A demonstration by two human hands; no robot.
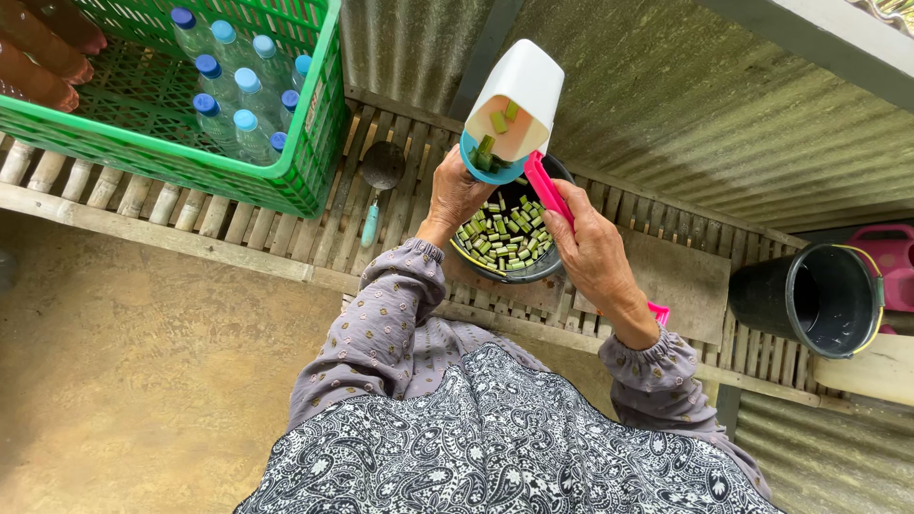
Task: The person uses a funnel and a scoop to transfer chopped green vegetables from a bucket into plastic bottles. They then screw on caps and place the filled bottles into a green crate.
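Your left hand [455,195] grips and tips the white container [509,109] over the dark bowl [505,233] on the slatted desk [286,238]. Your right hand [595,252] clasps a pink tool [547,190]. Most green pieces [505,233] are already in the bowl; a few remain inside the container.

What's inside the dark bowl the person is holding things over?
The dark bowl is full of short green cut pieces. The bowl's bottom is hidden under them. The white container, tipped above by the left hand, covers the bowl's far edge; the right hand holds a pink tool.
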